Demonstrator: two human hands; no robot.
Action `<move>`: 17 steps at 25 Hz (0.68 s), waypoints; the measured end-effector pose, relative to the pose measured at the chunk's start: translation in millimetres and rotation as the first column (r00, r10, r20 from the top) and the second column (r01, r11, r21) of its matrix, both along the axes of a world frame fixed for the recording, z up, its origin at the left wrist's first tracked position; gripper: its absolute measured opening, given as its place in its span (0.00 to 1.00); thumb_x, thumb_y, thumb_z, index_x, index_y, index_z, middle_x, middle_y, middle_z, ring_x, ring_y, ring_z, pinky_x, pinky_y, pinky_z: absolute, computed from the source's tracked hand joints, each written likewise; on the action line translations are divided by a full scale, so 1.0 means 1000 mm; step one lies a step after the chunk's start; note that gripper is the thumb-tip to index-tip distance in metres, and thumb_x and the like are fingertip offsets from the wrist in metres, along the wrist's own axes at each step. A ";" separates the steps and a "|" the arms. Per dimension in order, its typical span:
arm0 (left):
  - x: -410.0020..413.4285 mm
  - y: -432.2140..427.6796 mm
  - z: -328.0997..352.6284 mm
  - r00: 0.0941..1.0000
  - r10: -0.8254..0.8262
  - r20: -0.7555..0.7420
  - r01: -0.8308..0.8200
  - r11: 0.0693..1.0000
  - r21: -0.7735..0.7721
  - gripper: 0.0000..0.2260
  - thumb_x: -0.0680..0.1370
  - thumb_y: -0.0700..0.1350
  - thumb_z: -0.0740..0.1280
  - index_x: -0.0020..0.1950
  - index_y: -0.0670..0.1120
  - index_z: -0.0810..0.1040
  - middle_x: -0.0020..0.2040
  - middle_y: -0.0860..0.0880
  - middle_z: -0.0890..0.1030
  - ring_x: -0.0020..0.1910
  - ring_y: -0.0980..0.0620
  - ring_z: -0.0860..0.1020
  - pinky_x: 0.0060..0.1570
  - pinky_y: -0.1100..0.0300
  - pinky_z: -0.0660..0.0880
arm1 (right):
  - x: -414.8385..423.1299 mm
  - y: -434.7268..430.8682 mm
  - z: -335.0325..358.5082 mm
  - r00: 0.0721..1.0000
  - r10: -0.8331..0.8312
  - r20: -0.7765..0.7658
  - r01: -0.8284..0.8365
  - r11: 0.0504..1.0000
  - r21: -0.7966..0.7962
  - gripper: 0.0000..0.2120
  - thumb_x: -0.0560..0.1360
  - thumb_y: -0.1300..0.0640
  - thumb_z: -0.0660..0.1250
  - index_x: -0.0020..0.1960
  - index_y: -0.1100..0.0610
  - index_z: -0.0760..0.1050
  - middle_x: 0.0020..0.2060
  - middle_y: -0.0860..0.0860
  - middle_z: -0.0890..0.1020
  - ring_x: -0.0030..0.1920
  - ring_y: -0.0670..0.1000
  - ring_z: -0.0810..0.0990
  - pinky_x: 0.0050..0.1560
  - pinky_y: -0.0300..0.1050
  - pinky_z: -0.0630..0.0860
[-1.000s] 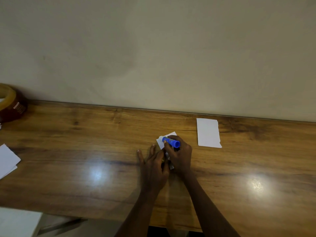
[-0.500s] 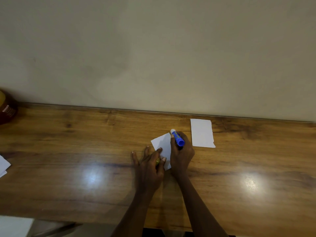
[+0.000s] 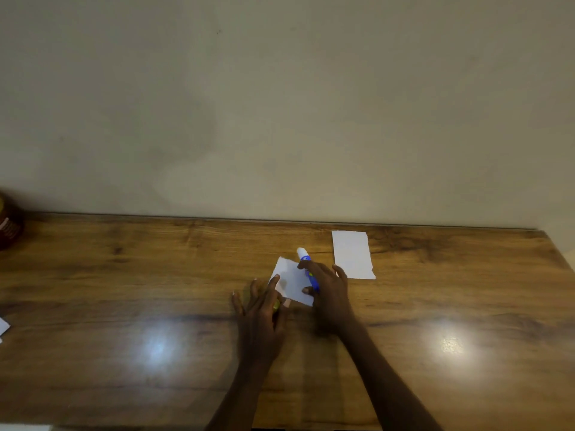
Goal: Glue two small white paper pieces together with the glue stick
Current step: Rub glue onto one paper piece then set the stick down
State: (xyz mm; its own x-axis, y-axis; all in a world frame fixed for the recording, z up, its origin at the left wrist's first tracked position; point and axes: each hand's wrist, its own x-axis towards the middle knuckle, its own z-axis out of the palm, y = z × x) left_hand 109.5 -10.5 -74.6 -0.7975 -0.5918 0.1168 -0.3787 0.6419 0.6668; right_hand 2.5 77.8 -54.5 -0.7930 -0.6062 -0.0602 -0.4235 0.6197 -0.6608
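A small white paper piece (image 3: pixel 292 279) lies tilted on the wooden table (image 3: pixel 155 275), in front of me. My left hand (image 3: pixel 264 309) rests flat on the table, its fingertips pressing the paper's left edge; a small yellow-green object shows under the fingers. My right hand (image 3: pixel 326 287) grips a blue glue stick (image 3: pixel 306 262) that lies along the paper's right edge, white tip pointing away from me. A second white paper piece (image 3: pixel 353 255) lies flat to the right, apart from both hands.
A dark red round container (image 3: pixel 9 225) stands at the far left by the wall. More white paper (image 3: pixel 3 326) pokes in at the left edge. The table's right edge (image 3: pixel 560 253) slants away at the far right.
My right hand turned the glue stick from lying across the paper to pointing away, and shifted to the paper's right edge, uncovering most of the sheet. The view moved slightly right.
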 end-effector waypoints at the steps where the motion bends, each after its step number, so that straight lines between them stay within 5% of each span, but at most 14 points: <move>1: 0.000 0.000 0.000 1.000 -0.002 -0.002 0.002 1.000 0.003 0.23 0.74 0.54 0.51 0.67 0.47 0.65 0.70 0.42 0.67 0.72 0.49 0.49 0.71 0.42 0.38 | -0.014 0.005 0.005 0.993 0.111 0.024 -0.112 0.993 0.034 0.23 0.69 0.66 0.67 0.61 0.53 0.68 0.63 0.55 0.74 0.65 0.54 0.69 0.69 0.50 0.54; 4: 0.000 0.000 0.000 1.000 -0.007 -0.009 0.007 1.000 0.003 0.21 0.74 0.52 0.54 0.64 0.45 0.69 0.68 0.43 0.71 0.72 0.49 0.51 0.71 0.42 0.38 | -0.046 0.017 0.015 0.938 0.325 0.122 -0.342 0.925 0.164 0.28 0.68 0.71 0.66 0.64 0.53 0.66 0.65 0.56 0.71 0.64 0.56 0.68 0.65 0.50 0.62; 8: 0.000 0.002 -0.001 1.000 -0.015 -0.020 0.015 0.999 -0.030 0.19 0.74 0.50 0.56 0.62 0.45 0.72 0.64 0.42 0.75 0.71 0.50 0.53 0.69 0.42 0.38 | -0.042 0.009 0.011 0.938 0.327 0.116 -0.335 0.940 0.062 0.30 0.67 0.71 0.67 0.65 0.54 0.65 0.66 0.57 0.71 0.65 0.56 0.68 0.63 0.45 0.65; 13: 0.000 0.000 -0.006 0.999 -0.032 -0.018 0.031 0.997 -0.065 0.18 0.75 0.49 0.57 0.63 0.47 0.71 0.65 0.43 0.74 0.70 0.51 0.52 0.69 0.41 0.39 | 0.003 -0.010 -0.004 0.963 -0.033 0.267 0.114 0.948 -0.296 0.23 0.67 0.69 0.69 0.61 0.59 0.70 0.58 0.56 0.76 0.57 0.51 0.73 0.58 0.43 0.69; 17: -0.001 0.000 -0.009 1.000 -0.018 0.004 0.018 0.995 -0.094 0.17 0.74 0.49 0.59 0.61 0.46 0.73 0.63 0.41 0.76 0.70 0.46 0.58 0.67 0.38 0.41 | 0.017 -0.013 -0.005 0.890 -0.301 0.342 0.449 0.706 -0.548 0.08 0.71 0.62 0.67 0.48 0.52 0.75 0.41 0.51 0.79 0.38 0.47 0.76 0.39 0.39 0.75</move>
State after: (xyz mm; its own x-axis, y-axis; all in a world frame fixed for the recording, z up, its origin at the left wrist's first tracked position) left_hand 109.0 -10.9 -83.7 -0.8082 -0.5641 0.1691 -0.3684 0.7084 0.6021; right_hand 19.4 64.3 -59.7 -0.9735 -0.2282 0.0151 -0.0485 0.1414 -0.9888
